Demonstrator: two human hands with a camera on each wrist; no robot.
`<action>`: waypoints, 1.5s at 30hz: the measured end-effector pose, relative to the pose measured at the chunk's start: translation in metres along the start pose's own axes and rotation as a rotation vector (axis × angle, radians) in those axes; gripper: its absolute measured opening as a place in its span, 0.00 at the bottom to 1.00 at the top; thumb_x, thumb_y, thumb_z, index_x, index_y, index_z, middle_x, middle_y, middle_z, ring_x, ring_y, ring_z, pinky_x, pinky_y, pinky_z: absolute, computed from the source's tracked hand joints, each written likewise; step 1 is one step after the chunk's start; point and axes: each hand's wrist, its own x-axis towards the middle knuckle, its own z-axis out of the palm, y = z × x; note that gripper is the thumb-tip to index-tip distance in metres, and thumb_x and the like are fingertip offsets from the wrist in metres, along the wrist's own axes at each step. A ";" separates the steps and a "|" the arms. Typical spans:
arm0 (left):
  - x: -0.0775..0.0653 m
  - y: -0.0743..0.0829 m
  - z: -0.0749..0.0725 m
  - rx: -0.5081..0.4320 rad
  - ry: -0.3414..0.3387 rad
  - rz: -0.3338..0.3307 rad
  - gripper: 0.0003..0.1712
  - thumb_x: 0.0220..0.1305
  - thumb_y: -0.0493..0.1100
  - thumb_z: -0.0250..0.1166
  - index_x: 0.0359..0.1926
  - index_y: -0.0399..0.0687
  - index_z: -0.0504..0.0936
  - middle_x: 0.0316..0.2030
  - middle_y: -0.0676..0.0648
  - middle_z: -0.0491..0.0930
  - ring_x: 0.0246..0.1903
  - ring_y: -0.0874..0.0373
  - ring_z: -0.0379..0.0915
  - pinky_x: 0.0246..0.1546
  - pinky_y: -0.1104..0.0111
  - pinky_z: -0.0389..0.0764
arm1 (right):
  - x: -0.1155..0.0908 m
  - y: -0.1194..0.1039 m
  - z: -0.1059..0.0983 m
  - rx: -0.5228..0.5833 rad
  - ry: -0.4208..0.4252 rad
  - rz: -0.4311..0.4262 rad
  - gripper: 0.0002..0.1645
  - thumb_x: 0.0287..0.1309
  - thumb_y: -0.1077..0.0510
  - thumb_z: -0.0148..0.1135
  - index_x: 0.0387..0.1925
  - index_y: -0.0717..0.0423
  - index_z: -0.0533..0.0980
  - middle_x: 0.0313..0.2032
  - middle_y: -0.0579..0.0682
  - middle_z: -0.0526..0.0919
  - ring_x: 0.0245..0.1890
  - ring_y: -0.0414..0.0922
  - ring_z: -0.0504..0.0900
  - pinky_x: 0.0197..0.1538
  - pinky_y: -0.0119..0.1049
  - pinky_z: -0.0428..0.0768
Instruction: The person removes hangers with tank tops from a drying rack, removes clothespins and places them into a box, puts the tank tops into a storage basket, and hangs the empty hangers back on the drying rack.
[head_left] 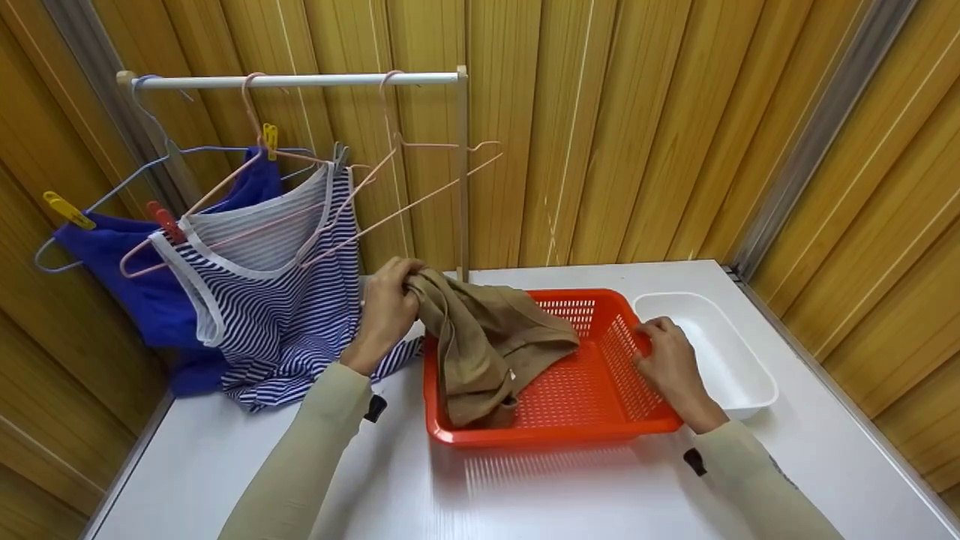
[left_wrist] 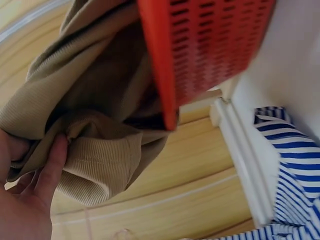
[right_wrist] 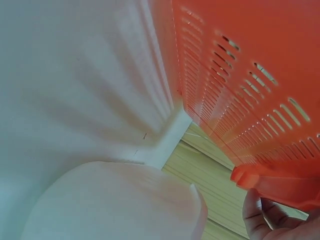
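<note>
A brown ribbed garment point(head_left: 480, 345) is bunched over the left part of a red plastic basket point(head_left: 570, 431), partly inside it and draped over its back rim. My left hand point(head_left: 386, 311) pinches the garment's upper left edge beside the basket. In the left wrist view the thumb and fingers of this hand point(left_wrist: 35, 195) fold round the brown cloth point(left_wrist: 100, 155). On the opposite side, my right hand point(head_left: 671, 367) grips the basket's right rim. Up close in the right wrist view, fingers point(right_wrist: 255, 215) curl at the red rim point(right_wrist: 285, 187).
A white tub point(head_left: 720, 352) stands right of the basket. On the left, a rack's white rail point(head_left: 300, 80) bears a striped top point(head_left: 292, 300) and a blue garment point(head_left: 120, 262), both clipped to hangers. A bare pink hanger point(head_left: 397, 202) hangs closest to the basket. Wood-patterned walls point(head_left: 600, 150) surround the white table point(head_left: 337, 480).
</note>
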 end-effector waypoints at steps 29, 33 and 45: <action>-0.049 0.062 0.027 0.106 -0.885 0.249 0.27 0.66 0.37 0.63 0.65 0.58 0.75 0.62 0.53 0.77 0.51 0.55 0.82 0.48 0.67 0.83 | 0.000 -0.004 0.003 -0.015 0.014 -0.002 0.23 0.42 0.71 0.68 0.46 0.68 0.80 0.44 0.65 0.78 0.45 0.63 0.76 0.49 0.57 0.76; -0.041 0.057 0.012 0.122 -0.821 0.183 0.20 0.68 0.40 0.62 0.60 0.55 0.78 0.53 0.51 0.83 0.47 0.54 0.82 0.49 0.63 0.83 | 0.001 -0.004 0.002 -0.023 0.025 -0.008 0.23 0.40 0.71 0.68 0.45 0.68 0.81 0.43 0.65 0.78 0.44 0.64 0.76 0.48 0.58 0.75; -0.020 0.043 -0.060 0.218 -0.547 -0.019 0.18 0.69 0.45 0.62 0.58 0.53 0.79 0.56 0.47 0.80 0.53 0.49 0.80 0.52 0.56 0.82 | 0.001 -0.004 0.004 -0.015 0.027 0.016 0.24 0.42 0.70 0.68 0.46 0.69 0.79 0.43 0.65 0.78 0.45 0.64 0.76 0.49 0.58 0.75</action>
